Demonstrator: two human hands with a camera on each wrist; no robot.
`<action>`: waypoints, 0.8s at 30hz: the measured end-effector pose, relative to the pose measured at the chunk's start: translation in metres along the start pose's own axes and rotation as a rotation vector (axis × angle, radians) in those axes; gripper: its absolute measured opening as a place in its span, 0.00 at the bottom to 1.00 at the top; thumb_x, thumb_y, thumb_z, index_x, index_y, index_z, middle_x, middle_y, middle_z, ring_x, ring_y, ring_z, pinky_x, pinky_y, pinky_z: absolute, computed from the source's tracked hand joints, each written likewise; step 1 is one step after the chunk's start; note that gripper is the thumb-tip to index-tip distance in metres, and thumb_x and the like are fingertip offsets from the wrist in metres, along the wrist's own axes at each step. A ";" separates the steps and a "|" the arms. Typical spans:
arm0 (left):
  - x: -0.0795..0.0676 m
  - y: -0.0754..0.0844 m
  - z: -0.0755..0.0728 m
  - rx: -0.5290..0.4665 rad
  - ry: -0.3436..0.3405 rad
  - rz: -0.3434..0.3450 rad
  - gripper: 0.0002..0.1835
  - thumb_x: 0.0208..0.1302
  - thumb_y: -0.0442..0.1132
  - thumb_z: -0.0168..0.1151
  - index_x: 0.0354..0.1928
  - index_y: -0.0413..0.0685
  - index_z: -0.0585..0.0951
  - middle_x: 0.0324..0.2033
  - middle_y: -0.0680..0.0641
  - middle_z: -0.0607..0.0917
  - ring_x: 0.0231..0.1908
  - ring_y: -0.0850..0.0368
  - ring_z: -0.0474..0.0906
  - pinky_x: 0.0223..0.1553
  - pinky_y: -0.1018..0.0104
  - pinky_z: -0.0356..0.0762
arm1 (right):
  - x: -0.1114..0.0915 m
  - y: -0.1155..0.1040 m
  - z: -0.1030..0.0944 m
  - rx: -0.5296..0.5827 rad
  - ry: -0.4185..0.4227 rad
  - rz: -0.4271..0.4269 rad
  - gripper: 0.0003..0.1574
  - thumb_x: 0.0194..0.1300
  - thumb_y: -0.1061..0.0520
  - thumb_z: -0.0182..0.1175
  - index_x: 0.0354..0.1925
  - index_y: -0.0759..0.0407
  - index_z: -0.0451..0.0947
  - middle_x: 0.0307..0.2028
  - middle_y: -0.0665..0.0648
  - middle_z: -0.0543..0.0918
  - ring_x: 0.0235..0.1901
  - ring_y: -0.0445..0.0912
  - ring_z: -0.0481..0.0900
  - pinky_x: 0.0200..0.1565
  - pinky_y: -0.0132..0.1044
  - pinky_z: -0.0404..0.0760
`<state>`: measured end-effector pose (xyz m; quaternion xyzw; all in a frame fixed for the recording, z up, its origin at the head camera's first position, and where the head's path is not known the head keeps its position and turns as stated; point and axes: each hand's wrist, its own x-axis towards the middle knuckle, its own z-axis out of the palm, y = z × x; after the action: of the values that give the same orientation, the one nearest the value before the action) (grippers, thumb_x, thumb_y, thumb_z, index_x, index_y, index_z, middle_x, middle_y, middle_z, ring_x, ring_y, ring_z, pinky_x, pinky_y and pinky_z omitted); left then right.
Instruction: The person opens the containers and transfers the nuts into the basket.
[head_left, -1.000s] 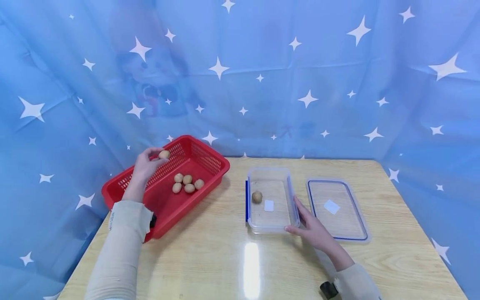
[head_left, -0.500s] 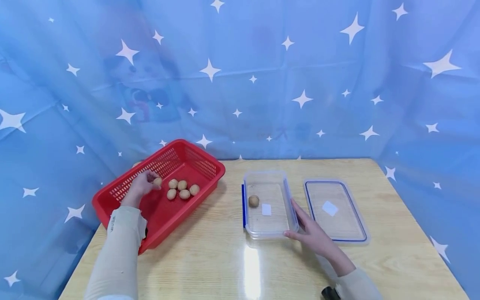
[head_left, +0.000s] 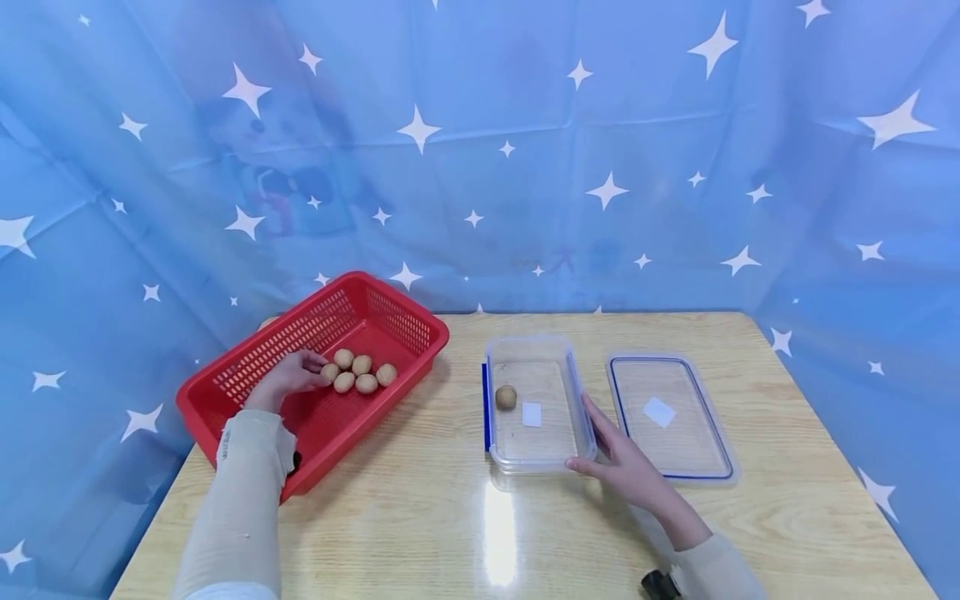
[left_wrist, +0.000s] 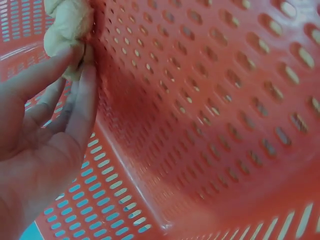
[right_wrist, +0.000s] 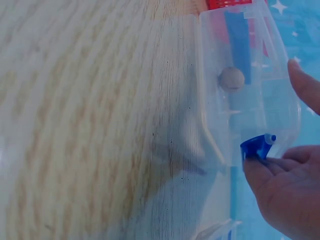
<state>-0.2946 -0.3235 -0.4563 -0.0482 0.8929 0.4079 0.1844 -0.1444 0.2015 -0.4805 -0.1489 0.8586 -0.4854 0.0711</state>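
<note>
In the head view, my left hand [head_left: 288, 379] reaches into the red slotted basket [head_left: 405, 417] and holds a walnut [head_left: 330, 374] between thumb and fingertips. That walnut sits against a cluster of several walnuts [head_left: 366, 384] on the basket floor. The left wrist view shows the fingers round the walnut [left_wrist: 77, 52], close to the slotted wall. My right hand [head_left: 630, 471] holds the near right corner of a clear plastic food container [head_left: 551, 458], thumb on the near side, fingers along the right wall. One walnut [head_left: 506, 397] lies inside it. In the right wrist view, fingertips touch a blue latch [right_wrist: 257, 146].
A clear lid [head_left: 693, 450] with a blue seal lies on the table [head_left: 420, 517] right of the container. White labels mark the lid and the container. Behind the table hangs a blue curtain [head_left: 525, 100] with white stars.
My left hand has lowered from above the basket's far left rim into the basket, bringing its walnut against the others. The right hand stays at the container. The head view has shifted slightly.
</note>
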 end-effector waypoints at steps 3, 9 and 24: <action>0.001 0.000 0.000 -0.040 -0.015 -0.002 0.26 0.67 0.38 0.64 0.62 0.32 0.70 0.54 0.34 0.77 0.49 0.48 0.77 0.49 0.60 0.84 | 0.000 0.000 -0.001 0.007 -0.005 -0.007 0.61 0.65 0.53 0.67 0.79 0.65 0.38 0.76 0.76 0.41 0.73 0.75 0.48 0.67 0.57 0.58; 0.000 0.005 -0.003 -0.163 -0.026 -0.022 0.25 0.73 0.36 0.55 0.67 0.30 0.65 0.63 0.28 0.72 0.56 0.47 0.78 0.58 0.56 0.81 | 0.000 0.001 -0.001 0.000 -0.008 -0.011 0.61 0.65 0.53 0.67 0.78 0.65 0.37 0.76 0.77 0.41 0.73 0.75 0.48 0.67 0.58 0.58; -0.014 0.036 -0.012 -0.388 -0.006 0.022 0.32 0.75 0.40 0.54 0.74 0.36 0.58 0.68 0.37 0.68 0.47 0.68 0.81 0.65 0.58 0.75 | 0.001 0.002 0.000 -0.005 -0.011 -0.015 0.61 0.65 0.54 0.67 0.78 0.66 0.37 0.76 0.78 0.40 0.72 0.76 0.48 0.67 0.59 0.59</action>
<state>-0.2936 -0.3091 -0.4182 -0.0717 0.7974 0.5746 0.1699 -0.1457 0.2024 -0.4818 -0.1580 0.8584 -0.4828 0.0718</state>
